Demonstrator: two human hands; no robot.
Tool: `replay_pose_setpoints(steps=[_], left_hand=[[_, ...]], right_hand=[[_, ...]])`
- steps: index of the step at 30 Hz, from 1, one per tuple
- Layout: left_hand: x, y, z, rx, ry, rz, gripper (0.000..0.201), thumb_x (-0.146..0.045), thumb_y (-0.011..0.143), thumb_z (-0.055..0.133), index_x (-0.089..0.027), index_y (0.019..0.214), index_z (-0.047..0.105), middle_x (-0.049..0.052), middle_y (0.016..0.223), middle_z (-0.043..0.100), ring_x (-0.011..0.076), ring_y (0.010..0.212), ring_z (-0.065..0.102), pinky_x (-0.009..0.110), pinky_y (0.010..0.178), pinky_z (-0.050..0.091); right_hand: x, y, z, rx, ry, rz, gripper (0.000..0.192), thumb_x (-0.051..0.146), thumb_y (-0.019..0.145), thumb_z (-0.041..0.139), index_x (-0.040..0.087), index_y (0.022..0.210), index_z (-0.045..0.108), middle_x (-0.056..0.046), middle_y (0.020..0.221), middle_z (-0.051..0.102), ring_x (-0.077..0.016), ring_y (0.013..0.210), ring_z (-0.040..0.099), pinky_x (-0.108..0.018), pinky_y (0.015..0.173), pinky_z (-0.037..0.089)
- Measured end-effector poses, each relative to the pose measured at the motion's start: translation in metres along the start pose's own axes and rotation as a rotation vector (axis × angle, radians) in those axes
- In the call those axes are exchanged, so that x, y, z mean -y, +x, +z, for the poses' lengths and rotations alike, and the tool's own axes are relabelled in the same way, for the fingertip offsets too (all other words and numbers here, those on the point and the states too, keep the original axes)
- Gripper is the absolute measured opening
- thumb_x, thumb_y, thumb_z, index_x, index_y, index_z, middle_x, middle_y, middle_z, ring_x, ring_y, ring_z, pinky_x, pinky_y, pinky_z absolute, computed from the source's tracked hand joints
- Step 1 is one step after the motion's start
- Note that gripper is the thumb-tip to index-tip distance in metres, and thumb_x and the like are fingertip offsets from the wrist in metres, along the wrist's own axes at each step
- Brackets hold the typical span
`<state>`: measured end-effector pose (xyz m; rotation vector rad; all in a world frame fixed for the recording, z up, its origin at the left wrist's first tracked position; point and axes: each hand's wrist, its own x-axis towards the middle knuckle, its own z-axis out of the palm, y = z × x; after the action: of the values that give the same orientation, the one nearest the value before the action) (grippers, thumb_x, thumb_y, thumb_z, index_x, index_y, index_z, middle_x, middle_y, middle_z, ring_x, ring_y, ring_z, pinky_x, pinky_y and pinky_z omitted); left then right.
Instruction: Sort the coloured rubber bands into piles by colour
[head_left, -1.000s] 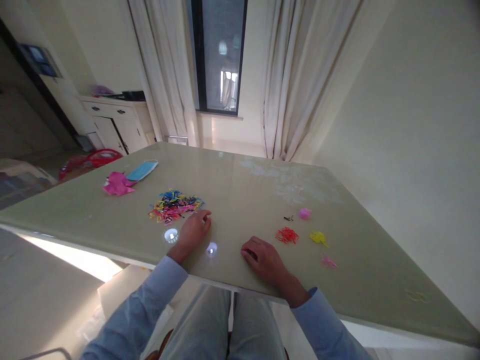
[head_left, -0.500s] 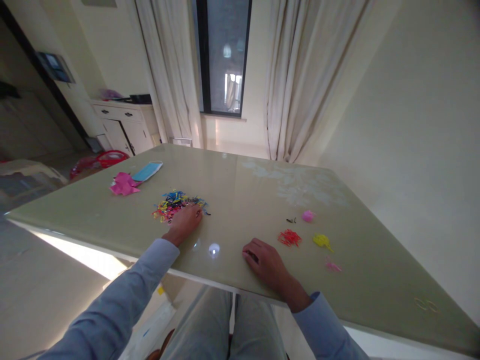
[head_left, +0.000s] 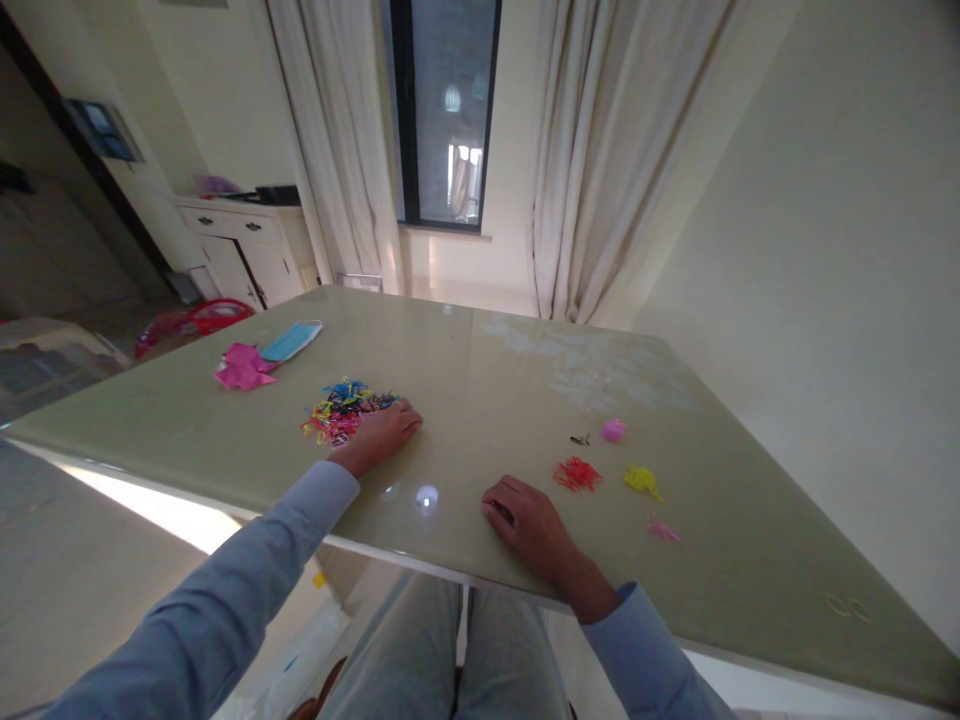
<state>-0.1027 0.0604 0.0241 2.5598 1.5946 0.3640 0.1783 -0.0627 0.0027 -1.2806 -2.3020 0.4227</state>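
Now left hand (head_left: 377,437) fingers (head_left: 405,418) touching clip pile (head_left: 341,411) edge.

The left hand (head_left: 379,436) is lying palm-down against the near edge of the mixed colourful pile (head_left: 339,410) on the table (head_left: 480,380). Well to that pile's right, the right hand (head_left: 525,520) is resting curled, the red heap (head_left: 576,473) just beyond it.

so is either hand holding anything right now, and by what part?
Cannot be told. The left hand rests at the edge of the multicoloured pile, fingers hiding any grip. The right hand lies curled on the table.
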Motion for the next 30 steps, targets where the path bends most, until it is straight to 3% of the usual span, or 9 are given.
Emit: replay_pose_setpoints(steps=[3,5,8,10,15,19,23,26,30], left_hand=[[-0.005,0.001,0.000,-0.172,-0.300,-0.020,0.026,-0.029,0.091,0.048,-0.015,0.090,0.070,0.010,0.092,0.066,0.0202,0.088,0.060,0.033,0.083,0.047],[-0.015,0.000,-0.003,-0.244,-0.545,-0.067,0.026,-0.036,0.087,0.053,-0.015,0.085,0.069,0.006,0.082,0.066,0.0176,0.078,0.058,0.030,0.075,0.046],[-0.038,-0.004,-0.010,-0.221,-0.969,-0.189,0.035,-0.050,0.080,0.062,-0.015,0.081,0.066,-0.002,0.060,0.054,0.0107,0.053,0.046,0.024,0.052,0.036],[-0.057,-0.007,-0.018,-0.180,-1.226,-0.240,0.037,-0.051,0.075,0.069,-0.015,0.081,0.065,-0.005,0.055,0.049,0.0073,0.046,0.039,0.021,0.046,0.028],[-0.102,-0.015,-0.039,-0.123,-1.666,-0.227,0.033,-0.038,0.068,0.081,-0.012,0.083,0.069,0.001,0.074,0.063,0.0037,0.049,0.043,0.019,0.045,0.030],[-0.127,-0.016,-0.047,-0.054,-1.802,-0.235,0.030,-0.033,0.066,0.083,-0.012,0.082,0.069,0.000,0.073,0.062,0.0034,0.049,0.043,0.017,0.044,0.033],[-0.139,-0.007,-0.045,-0.017,-1.789,-0.167,0.028,-0.034,0.069,0.081,-0.013,0.083,0.070,0.000,0.071,0.062,0.0030,0.048,0.043,0.017,0.043,0.032],[-0.145,0.012,-0.034,0.008,-1.707,-0.119,0.027,-0.036,0.072,0.078,-0.014,0.086,0.070,0.000,0.077,0.064,0.0026,0.048,0.045,0.017,0.043,0.031],[-0.162,0.053,-0.010,0.034,-1.508,-0.168,0.022,-0.034,0.077,0.070,-0.013,0.085,0.067,0.003,0.083,0.065,0.0026,0.045,0.045,0.018,0.042,0.031]], right_hand=[[0.000,0.000,0.000,-0.009,0.000,-0.007,0.011,0.019,0.094,0.055,0.018,0.090,0.066,-0.004,0.089,0.065,-0.0151,0.081,0.058,-0.026,0.074,0.041],[0.000,0.000,0.000,-0.010,-0.002,-0.012,0.011,0.018,0.093,0.055,0.018,0.090,0.066,-0.004,0.089,0.065,-0.0151,0.081,0.057,-0.026,0.074,0.041],[0.000,0.001,-0.001,-0.006,-0.006,-0.015,0.011,0.019,0.094,0.056,0.017,0.091,0.066,-0.004,0.089,0.065,-0.0150,0.080,0.057,-0.026,0.074,0.040],[0.001,0.001,-0.001,-0.001,-0.004,-0.007,0.011,0.020,0.094,0.056,0.017,0.091,0.066,-0.004,0.089,0.065,-0.0146,0.080,0.057,-0.025,0.073,0.040],[0.002,0.001,0.000,0.013,-0.031,0.013,0.010,0.018,0.092,0.058,0.018,0.092,0.068,-0.003,0.087,0.065,-0.0139,0.080,0.057,-0.025,0.073,0.040],[0.002,0.002,0.000,0.028,-0.076,0.022,0.009,0.018,0.091,0.059,0.018,0.093,0.068,-0.003,0.088,0.065,-0.0140,0.082,0.058,-0.024,0.073,0.039],[0.005,0.004,0.001,0.055,-0.130,0.033,0.009,0.018,0.092,0.058,0.018,0.093,0.067,-0.003,0.089,0.066,-0.0142,0.082,0.058,-0.025,0.073,0.039],[0.008,0.005,0.002,0.061,-0.195,0.044,0.013,0.022,0.096,0.053,0.018,0.095,0.066,-0.004,0.091,0.066,-0.0153,0.083,0.059,-0.026,0.074,0.039],[0.008,0.005,0.002,0.068,-0.215,0.038,0.015,0.023,0.096,0.052,0.019,0.097,0.066,-0.005,0.093,0.067,-0.0152,0.085,0.060,-0.026,0.075,0.040]])
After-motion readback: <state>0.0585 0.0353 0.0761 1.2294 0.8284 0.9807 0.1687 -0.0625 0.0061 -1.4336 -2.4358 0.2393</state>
